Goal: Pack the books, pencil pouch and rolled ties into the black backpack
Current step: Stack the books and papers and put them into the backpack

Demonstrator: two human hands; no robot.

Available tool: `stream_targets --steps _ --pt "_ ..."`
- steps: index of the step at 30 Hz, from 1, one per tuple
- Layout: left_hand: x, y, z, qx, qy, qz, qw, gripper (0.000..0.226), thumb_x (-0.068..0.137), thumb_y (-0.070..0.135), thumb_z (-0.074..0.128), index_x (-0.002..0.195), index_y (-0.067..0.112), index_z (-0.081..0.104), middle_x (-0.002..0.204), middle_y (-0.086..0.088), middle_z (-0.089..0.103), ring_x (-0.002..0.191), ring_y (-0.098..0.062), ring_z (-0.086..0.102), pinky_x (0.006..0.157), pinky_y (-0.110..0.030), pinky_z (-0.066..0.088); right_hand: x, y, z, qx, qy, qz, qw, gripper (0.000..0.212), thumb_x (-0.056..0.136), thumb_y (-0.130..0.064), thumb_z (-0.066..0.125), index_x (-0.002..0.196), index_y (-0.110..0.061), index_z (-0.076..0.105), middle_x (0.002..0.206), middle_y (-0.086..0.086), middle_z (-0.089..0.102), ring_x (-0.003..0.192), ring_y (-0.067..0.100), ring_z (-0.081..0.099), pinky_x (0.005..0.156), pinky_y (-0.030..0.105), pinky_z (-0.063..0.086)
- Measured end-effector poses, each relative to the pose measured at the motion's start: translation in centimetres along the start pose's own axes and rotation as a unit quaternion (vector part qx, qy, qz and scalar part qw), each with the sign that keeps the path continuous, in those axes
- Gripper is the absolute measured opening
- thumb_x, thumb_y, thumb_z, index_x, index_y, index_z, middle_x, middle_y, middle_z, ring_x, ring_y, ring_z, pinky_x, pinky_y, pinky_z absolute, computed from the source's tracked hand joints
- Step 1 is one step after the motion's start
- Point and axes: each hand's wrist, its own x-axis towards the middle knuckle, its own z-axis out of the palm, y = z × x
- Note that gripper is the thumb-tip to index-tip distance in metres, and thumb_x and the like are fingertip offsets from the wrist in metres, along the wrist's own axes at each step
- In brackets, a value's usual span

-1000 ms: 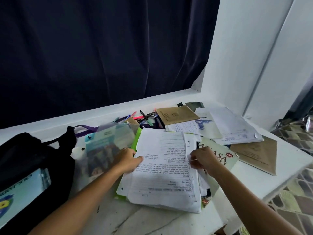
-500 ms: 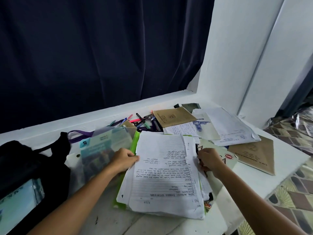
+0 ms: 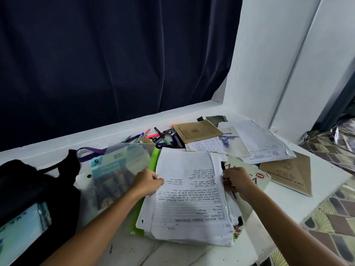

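A person's left hand (image 3: 148, 182) and right hand (image 3: 238, 181) pinch opposite side edges of a stack of papers (image 3: 189, 196) on the white table (image 3: 288, 200), beside the black backpack (image 3: 28, 198). The floppy loose sheets (likely to slide) run lengthwise away from the person; gripping both long edges looks safest.

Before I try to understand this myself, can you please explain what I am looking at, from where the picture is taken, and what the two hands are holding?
There is no machine here. A person wears a camera on the head, so you look forward and down at their own two arms.

The left hand and the right hand each pinch one side of a stack of handwritten papers, which lies on a green folder on a white table.

At the left sits the black backpack, beside a clear plastic folder. Further back lie loose pens, brown notebooks and more papers. A dark curtain hangs behind.
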Motion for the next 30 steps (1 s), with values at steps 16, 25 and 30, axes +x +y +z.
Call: stream_targets --steps 16,25,30 --pt "-0.9 1.3 -0.6 0.037 0.027 0.004 0.999 0.021 0.076 0.025 0.082 0.080 0.011 0.067 0.086 -0.010 0.070 0.084 -0.024 0.066 0.079 -0.033 0.053 0.8 0.0 0.7 -0.054 -0.021 -0.025 0.998 0.003 0.081 -0.002 0.063 0.079 -0.003 0.062 0.078 0.015 0.062 0.073 0.024 0.061 0.072 0.040 0.057" --pt "0.9 2.6 -2.3 0.207 0.058 0.015 0.977 0.035 0.080 0.041 0.074 0.064 0.016 0.056 0.056 0.004 0.051 0.053 -0.011 0.049 0.050 -0.022 0.034 -0.3 -0.3 -1.1 0.006 -0.063 -0.015 0.998 0.006 0.085 0.006 0.061 0.086 0.010 0.064 0.079 0.018 0.056 0.062 0.026 0.055 0.062 0.034 0.050" --pt "2.6 7.1 -1.9 0.224 0.116 0.133 0.958 0.029 0.087 0.041 0.065 0.103 0.017 0.064 0.092 0.002 0.061 0.078 -0.013 0.056 0.067 -0.025 0.046 -0.5 -0.9 -3.4 -0.020 -0.087 -0.020 0.996 0.014 0.090 0.003 0.055 0.096 0.001 0.069 0.080 0.014 0.061 0.059 0.020 0.058 0.056 0.027 0.051"
